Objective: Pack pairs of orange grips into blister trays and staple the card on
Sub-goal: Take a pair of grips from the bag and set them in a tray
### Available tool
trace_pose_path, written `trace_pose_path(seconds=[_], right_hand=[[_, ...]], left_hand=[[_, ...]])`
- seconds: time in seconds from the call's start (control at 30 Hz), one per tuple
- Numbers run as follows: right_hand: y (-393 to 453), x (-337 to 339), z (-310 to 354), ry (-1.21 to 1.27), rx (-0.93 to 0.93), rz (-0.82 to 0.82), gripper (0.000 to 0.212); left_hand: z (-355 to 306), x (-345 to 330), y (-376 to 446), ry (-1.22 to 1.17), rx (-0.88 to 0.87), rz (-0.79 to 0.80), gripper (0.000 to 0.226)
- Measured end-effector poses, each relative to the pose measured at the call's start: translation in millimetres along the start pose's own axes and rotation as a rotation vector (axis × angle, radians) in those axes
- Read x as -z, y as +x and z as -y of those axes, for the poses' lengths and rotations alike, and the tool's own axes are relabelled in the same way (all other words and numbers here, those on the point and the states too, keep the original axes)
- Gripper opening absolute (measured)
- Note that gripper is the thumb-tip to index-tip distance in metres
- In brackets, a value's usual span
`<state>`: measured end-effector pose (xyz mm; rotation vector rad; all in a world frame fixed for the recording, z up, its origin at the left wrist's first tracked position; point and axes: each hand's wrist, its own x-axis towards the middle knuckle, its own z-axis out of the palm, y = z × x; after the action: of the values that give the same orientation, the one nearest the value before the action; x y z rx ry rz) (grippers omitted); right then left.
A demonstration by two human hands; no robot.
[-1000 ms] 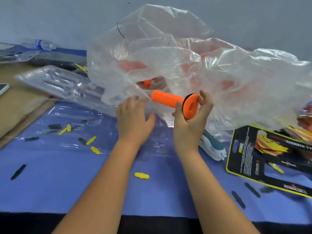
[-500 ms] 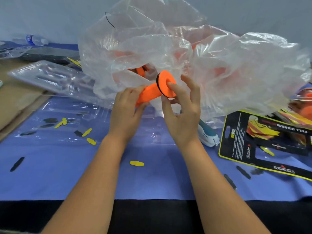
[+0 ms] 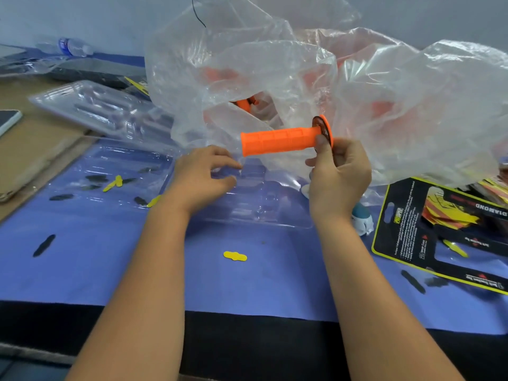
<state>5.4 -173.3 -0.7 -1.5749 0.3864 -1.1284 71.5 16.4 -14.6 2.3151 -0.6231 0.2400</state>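
My right hand [image 3: 336, 177] pinches the flange end of an orange grip [image 3: 277, 141], which lies level in the air and points left. My left hand [image 3: 203, 178] hovers with loosely curled fingers over a clear blister tray [image 3: 269, 207] on the blue table and holds nothing. Behind the hands sits a big clear plastic bag [image 3: 275, 67] with more orange grips [image 3: 246, 103] inside. A black and yellow printed card [image 3: 412, 229] lies at the right. A white and teal stapler [image 3: 361, 218] shows partly behind my right wrist.
A stack of clear blister trays [image 3: 90, 105] lies at the back left beside a brown board [image 3: 33, 144]. Small yellow [image 3: 235, 256] and black [image 3: 44, 245] punch-out scraps are scattered on the blue cover. A water bottle [image 3: 72, 47] lies far back left.
The grip has left my left hand and swung level, held only by my right hand at the flange. My left hand has dropped toward the blister tray.
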Motion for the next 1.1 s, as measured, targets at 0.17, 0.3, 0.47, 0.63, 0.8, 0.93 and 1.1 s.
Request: trace_pose_path(seconds=[0.17,0.3,0.47,0.63,0.8,0.93,1.1], right_hand=[[-3,-2,-2,-0.148,0.160,0.087,0.010],[-12,-5,1,-0.291,0.266,0.149,0.015],[-18,-12,4,-0.349,0.240,0.219,0.024],[-29,-17,0,-0.441,0.200,0.336,0.019],[-30,-17,3,-0.462,0.218,0.321,0.027],[-29,-17,6,-0.469,0.215,0.360,0.022],[-37,-21,9,-0.538,0.205,0.391,0.017]], left_hand=[[7,-12,4,0.239,0.077,-0.052,0.011],[3,-21,9,0.143,0.159,-0.130,0.029],[-3,-11,8,-0.697,0.363,-0.377,0.018],[-5,3,3,-0.680,0.252,-0.183,0.026],[0,0,-2,-0.403,0.175,0.181,0.023],[-5,3,-3,-0.627,0.260,0.178,0.039],[-2,1,0,-0.514,0.240,0.169,0.046]])
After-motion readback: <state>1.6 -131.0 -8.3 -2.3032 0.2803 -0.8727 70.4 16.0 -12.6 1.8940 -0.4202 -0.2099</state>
